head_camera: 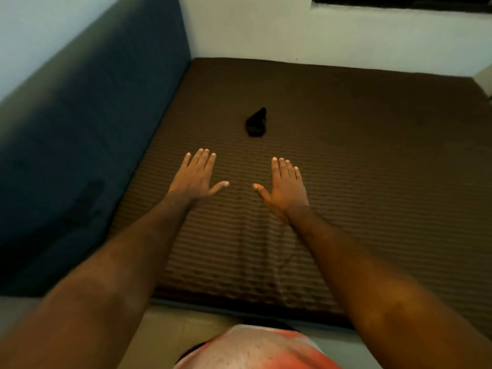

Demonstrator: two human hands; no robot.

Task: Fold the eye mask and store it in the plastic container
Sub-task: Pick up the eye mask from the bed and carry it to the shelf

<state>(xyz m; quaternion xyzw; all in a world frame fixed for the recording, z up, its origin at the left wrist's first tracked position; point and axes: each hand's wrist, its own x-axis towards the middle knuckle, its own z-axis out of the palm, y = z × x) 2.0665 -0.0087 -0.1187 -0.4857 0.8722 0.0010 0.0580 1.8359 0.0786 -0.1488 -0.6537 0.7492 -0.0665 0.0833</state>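
Two hands are stretched out ahead of us, palms down, over the bed. Our left hand [195,179] is spread flat with the four fingers together and the thumb swung out toward three o'clock; it holds nothing. Our right hand [286,186] mirrors it, fingers straight and close, thumb pointing toward nine o'clock, also empty. The two thumbs point at each other with a clear gap between them. Whether the palms press the cover or hover just above it we cannot tell.

From the gap between the hands, the mask [256,122] lies at twelve o'clock, near but apart from both sets of fingertips. It is a small black bundle, bunched rather than flat, resting on the cover by itself. Its folds are too dark for us to make out.

We see no container in view, so nothing can be said of what it holds.

Under everything is the cover [372,155], brown with fine stripes, creased toward six o'clock near our arms. At nine o'clock a dark blue headboard [87,134] runs along the bed's side, and a white wall [266,35] closes the far edge at twelve o'clock. At six o'clock our pale, red-tinged shirt [255,347] shows at the frame's edge.
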